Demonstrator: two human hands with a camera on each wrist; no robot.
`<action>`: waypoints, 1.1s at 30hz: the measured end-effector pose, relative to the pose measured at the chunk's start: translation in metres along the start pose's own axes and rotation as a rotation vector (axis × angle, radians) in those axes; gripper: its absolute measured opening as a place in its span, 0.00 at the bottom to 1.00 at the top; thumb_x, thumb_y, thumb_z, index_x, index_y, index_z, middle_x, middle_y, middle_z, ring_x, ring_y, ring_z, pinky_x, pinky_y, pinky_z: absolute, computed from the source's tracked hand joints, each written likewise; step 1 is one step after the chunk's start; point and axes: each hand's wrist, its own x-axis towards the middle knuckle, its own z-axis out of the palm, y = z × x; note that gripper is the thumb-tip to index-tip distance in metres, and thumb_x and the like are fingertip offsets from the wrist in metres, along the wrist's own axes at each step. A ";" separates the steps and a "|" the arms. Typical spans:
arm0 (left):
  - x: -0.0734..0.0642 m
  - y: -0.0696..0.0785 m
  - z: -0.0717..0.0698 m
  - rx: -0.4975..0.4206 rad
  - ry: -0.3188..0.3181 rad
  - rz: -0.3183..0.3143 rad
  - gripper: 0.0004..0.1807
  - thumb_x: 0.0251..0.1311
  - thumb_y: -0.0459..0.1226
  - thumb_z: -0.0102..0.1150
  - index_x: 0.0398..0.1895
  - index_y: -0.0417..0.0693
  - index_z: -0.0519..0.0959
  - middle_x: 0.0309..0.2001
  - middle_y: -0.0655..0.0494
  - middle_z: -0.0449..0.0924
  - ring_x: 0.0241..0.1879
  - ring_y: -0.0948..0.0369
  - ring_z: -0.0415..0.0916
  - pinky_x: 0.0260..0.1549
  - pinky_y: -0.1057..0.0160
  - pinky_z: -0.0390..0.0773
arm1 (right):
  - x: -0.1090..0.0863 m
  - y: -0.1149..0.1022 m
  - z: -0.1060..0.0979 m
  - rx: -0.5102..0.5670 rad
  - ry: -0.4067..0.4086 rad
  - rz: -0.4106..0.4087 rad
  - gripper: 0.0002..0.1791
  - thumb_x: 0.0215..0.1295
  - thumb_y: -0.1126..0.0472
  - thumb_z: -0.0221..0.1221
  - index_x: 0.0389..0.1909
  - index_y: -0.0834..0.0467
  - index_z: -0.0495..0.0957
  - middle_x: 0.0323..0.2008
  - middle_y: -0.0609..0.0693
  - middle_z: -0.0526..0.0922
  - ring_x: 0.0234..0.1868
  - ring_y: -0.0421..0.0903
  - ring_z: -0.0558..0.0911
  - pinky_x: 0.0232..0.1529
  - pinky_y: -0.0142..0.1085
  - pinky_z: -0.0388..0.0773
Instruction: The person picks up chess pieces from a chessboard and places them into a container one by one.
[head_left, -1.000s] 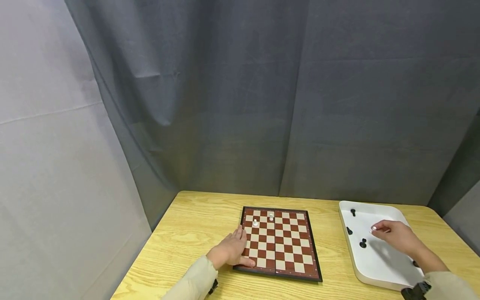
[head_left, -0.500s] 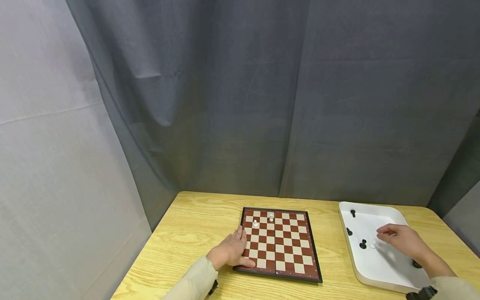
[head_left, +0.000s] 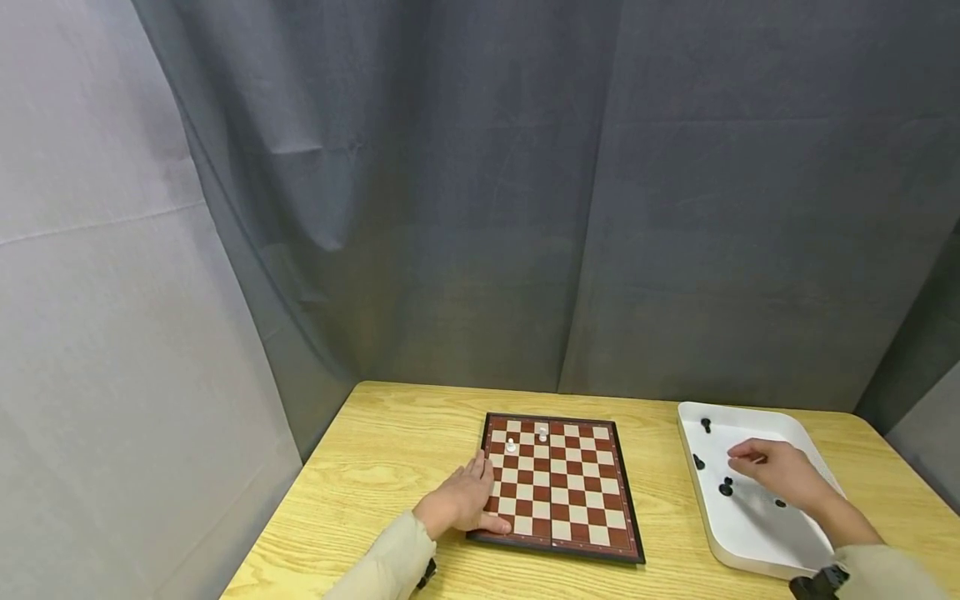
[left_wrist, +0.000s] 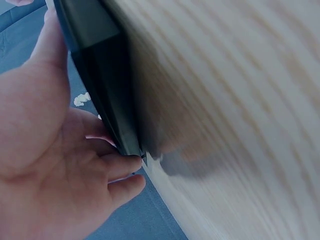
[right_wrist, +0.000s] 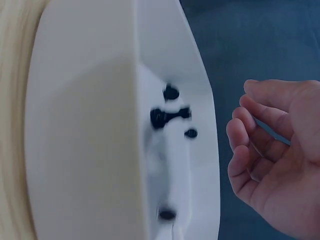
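The person's left hand, the left grip (head_left: 465,498), had its fingers extended and the thumb spread away from them, resting over the left edge and near-left corner of a square, black-framed chessboard (head_left: 573,492) with dark-red and cream squares. Ahead of that grip's fingertips stood a small white chess piece (head_left: 511,447); a second small white chess piece (head_left: 542,434) sat farther ahead and to the right, near the board's far edge.

Right of the left grip, past the board's right edge, a strip of yellowish wood-grain surface (head_left: 663,508) left room before a shallow white tray (head_left: 750,542) with rounded corners.

The right grip (head_left: 780,473) hung above this tray, its fingers loosely bent, the tips close together with slim gaps, holding nothing that showed. Around it lay small black chess pieces: one (head_left: 706,425) ahead and left, one (head_left: 699,462) left by the tray's left wall, one (head_left: 726,489) just nearer than the fingertips, and one (head_left: 780,502) below the palm. The right forearm crossed the tray's right rim.
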 end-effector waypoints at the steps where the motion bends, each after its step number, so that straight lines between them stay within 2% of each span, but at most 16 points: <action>1: 0.000 0.000 0.000 -0.002 -0.002 0.000 0.60 0.46 0.69 0.52 0.74 0.39 0.49 0.74 0.41 0.40 0.72 0.53 0.42 0.67 0.54 0.53 | 0.001 -0.004 0.003 0.003 0.005 -0.012 0.14 0.61 0.59 0.62 0.40 0.67 0.81 0.31 0.51 0.82 0.32 0.45 0.78 0.27 0.37 0.73; 5: 0.000 -0.001 0.001 -0.004 0.001 0.007 0.60 0.46 0.69 0.52 0.74 0.38 0.48 0.74 0.41 0.40 0.72 0.52 0.41 0.67 0.53 0.52 | 0.008 -0.020 0.013 0.006 0.024 -0.058 0.12 0.61 0.59 0.62 0.39 0.65 0.81 0.31 0.50 0.82 0.32 0.46 0.78 0.27 0.37 0.74; 17: 0.001 -0.002 0.001 -0.006 0.005 0.012 0.60 0.47 0.69 0.51 0.74 0.38 0.47 0.74 0.41 0.38 0.72 0.52 0.40 0.68 0.53 0.51 | 0.025 -0.066 0.043 0.083 -0.008 -0.166 0.13 0.64 0.58 0.60 0.42 0.64 0.81 0.33 0.49 0.81 0.33 0.46 0.78 0.30 0.38 0.76; 33: -0.002 0.003 0.000 0.029 0.020 -0.002 0.60 0.47 0.69 0.52 0.73 0.38 0.50 0.74 0.40 0.41 0.72 0.52 0.42 0.67 0.55 0.52 | 0.055 -0.117 0.090 0.146 -0.089 -0.204 0.11 0.64 0.63 0.60 0.44 0.65 0.80 0.33 0.49 0.80 0.32 0.46 0.78 0.29 0.37 0.75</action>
